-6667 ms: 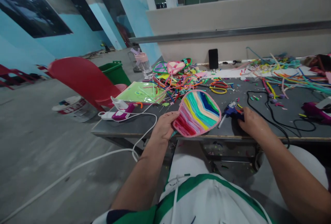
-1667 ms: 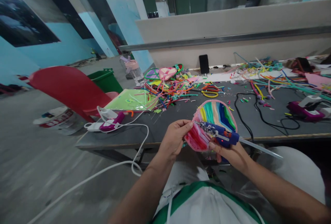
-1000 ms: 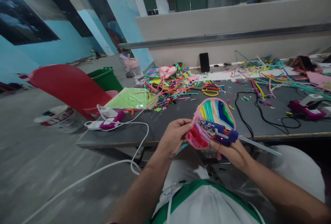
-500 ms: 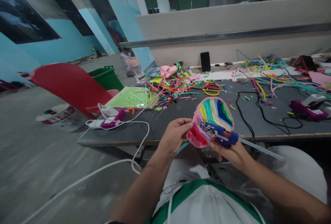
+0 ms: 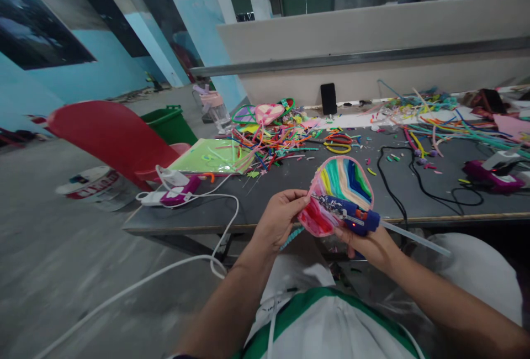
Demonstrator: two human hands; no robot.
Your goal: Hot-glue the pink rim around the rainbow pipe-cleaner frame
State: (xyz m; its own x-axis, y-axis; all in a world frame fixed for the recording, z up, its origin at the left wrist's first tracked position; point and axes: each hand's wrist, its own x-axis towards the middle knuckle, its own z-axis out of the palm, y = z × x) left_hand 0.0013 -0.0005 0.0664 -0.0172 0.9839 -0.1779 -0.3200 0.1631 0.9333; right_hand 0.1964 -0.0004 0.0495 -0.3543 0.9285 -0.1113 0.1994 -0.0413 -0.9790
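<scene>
A heart-shaped piece (image 5: pixel 343 178) covered in rainbow rows of pipe cleaners, with a pink border, is held above the table's front edge. My left hand (image 5: pixel 284 215) pinches its left edge between thumb and fingers. In my right hand (image 5: pixel 366 243) lies a blue glue gun (image 5: pixel 350 214), its nozzle pointing left across the piece, close to my left fingertips. A long translucent glue stick (image 5: pixel 416 238) sticks out of the gun's back end. My right thumb also rests by the piece's lower edge. A teal strip (image 5: pixel 292 237) hangs below my left hand.
Loose pipe cleaners (image 5: pixel 281 141) are heaped at the table's back, beside scissors (image 5: pixel 338 143) and a green sheet (image 5: pixel 209 156). Purple-and-white power strips (image 5: pixel 180 190) sit left and right. A black cable (image 5: pixel 393 182) crosses the right side. A phone (image 5: pixel 328 99) leans behind; a red chair (image 5: pixel 107 132) stands left.
The glue gun and its glue stick have shifted very slightly left. Both hands keep their hold, and the heart-shaped piece stays almost in place.
</scene>
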